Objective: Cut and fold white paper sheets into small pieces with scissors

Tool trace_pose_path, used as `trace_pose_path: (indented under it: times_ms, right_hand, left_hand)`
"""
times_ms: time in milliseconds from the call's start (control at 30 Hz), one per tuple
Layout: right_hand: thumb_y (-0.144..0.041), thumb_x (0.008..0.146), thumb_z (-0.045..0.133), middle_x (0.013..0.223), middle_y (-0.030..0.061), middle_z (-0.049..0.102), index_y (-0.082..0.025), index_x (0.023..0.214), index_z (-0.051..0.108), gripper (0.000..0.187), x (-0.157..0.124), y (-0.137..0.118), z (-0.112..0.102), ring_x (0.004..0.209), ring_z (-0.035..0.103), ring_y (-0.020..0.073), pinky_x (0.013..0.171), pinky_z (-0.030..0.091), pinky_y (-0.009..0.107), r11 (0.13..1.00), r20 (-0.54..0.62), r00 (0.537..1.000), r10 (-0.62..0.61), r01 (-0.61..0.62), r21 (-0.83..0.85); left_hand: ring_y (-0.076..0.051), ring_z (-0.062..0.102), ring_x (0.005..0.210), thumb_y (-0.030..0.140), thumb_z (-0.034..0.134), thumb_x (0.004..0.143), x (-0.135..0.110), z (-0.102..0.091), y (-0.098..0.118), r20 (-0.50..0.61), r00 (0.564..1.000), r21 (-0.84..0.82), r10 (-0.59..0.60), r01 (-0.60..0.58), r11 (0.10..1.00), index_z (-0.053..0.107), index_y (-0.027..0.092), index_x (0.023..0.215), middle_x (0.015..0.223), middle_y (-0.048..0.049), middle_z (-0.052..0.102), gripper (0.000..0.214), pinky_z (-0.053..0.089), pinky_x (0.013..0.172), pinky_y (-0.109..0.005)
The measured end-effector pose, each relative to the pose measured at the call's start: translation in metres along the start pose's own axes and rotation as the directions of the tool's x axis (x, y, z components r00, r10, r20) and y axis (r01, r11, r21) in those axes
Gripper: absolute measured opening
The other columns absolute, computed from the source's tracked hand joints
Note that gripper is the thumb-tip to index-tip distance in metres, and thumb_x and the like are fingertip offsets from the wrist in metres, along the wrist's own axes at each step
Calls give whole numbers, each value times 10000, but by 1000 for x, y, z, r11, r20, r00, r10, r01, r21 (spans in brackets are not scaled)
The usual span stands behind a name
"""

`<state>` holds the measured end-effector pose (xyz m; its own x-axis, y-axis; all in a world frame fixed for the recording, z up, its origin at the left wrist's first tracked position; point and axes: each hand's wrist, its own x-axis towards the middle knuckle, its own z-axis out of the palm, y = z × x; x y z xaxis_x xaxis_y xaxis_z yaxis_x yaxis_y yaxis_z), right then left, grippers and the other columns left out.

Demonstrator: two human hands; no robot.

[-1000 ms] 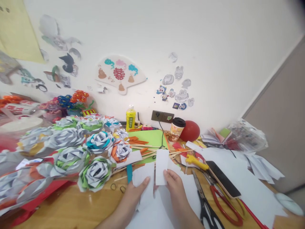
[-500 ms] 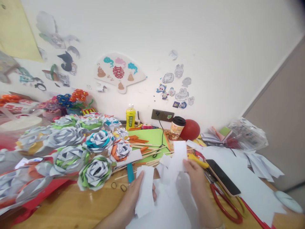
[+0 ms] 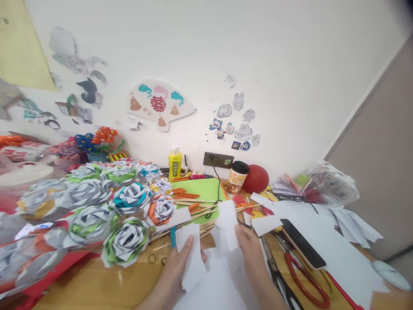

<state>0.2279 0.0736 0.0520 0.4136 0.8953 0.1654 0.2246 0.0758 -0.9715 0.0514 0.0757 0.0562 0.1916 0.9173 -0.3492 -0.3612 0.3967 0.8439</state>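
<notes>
White paper slips (image 3: pixel 192 268) fill the fingers of left hand (image 3: pixel 176 265) and right hand (image 3: pixel 253 249), apparently mid-sorting; stacking next would need aligned edges.

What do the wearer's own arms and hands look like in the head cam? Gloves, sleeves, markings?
Left hand and right hand are both ungloved. The forearms are bare down to the bottom edge of the picture: no sleeve, watch or cable shows, and no marking stands out. Blur hides finer detail such as nails.
</notes>
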Motion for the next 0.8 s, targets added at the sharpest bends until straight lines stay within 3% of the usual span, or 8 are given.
trace_pose_path:
  times_ms: [100, 200, 300, 367, 467, 533, 633, 800]
  right_hand:
    - [-417, 798, 422, 560, -7, 520, -168, 578, 503, 342, -23, 1, 32, 545, 501, 147, 514, 427, 244, 999, 170, 985, -29, 31, -10]
    - [-393, 784, 440, 564, -14, 455, -186, 500, 431, 351, -37, 4, 47, 548, 463, 141, 525, 406, 247, 992, 243, 966, -93, 110, -57]
    - [-335, 788, 447, 664, 10, 482, -186, 538, 474, 292, -40, 1, 45, 654, 485, 168, 631, 401, 282, 962, 275, 943, -189, 233, -140]
    - [-286, 804, 436, 767, 42, 533, -184, 684, 556, 198, -35, -2, 36, 752, 504, 197, 698, 392, 315, 866, 279, 925, -259, 350, -357]
    - [-283, 735, 545, 806, 91, 591, -154, 818, 588, 159, -24, -2, 21, 786, 519, 256, 676, 405, 359, 546, 278, 920, -275, 388, -743]
    - [-263, 639, 639, 769, 121, 619, -131, 779, 609, 195, -20, 3, 16, 758, 532, 293, 625, 416, 373, 432, 280, 927, -251, 366, -824]
    - [-121, 623, 608, 718, 133, 644, -129, 705, 631, 85, -17, 11, 16, 708, 559, 286, 566, 414, 343, 396, 311, 914, -259, 394, -829]
    - [-26, 702, 436, 603, 81, 628, -157, 636, 592, 214, -16, 13, 14, 574, 569, 204, 496, 399, 276, 423, 269, 900, -343, 404, -811]
  left_hand:
    - [-171, 615, 513, 493, 606, 655, 1, 0, -3, -30, 997, 23, 76, -76, 997, 611, 161, 788, 605, -51, 683, 358, 479, 493, -245]
    - [-239, 644, 805, 452, 625, 655, 4, -2, -8, -60, 995, 64, 83, -79, 995, 588, 156, 923, 871, -100, 704, 401, 494, 707, -314]
    - [-252, 547, 1035, 427, 608, 678, 5, -7, -10, -104, 986, 142, 131, -116, 983, 580, 147, 963, 1057, -115, 646, 401, 400, 887, -324]
    - [-235, 492, 1101, 426, 570, 707, 6, -11, -8, -121, 972, 207, 199, -172, 963, 576, 158, 981, 1113, -96, 616, 383, 330, 951, -305]
    - [-236, 500, 1081, 407, 561, 707, 10, -14, -6, -110, 946, 322, 306, -257, 911, 591, 168, 950, 1078, -83, 622, 342, 336, 941, -297]
    - [-246, 539, 1013, 377, 606, 666, 13, -14, -6, -98, 937, 361, 337, -282, 889, 582, 166, 962, 997, -82, 644, 365, 376, 897, -308]
    - [-244, 590, 857, 368, 649, 612, 16, -12, -8, -88, 938, 361, 336, -284, 888, 564, 157, 985, 821, -58, 659, 436, 422, 821, -325]
    - [-243, 583, 840, 474, 568, 661, 10, -9, -4, -84, 937, 362, 339, -288, 886, 613, 187, 722, 639, -20, 625, 297, 406, 834, -327]
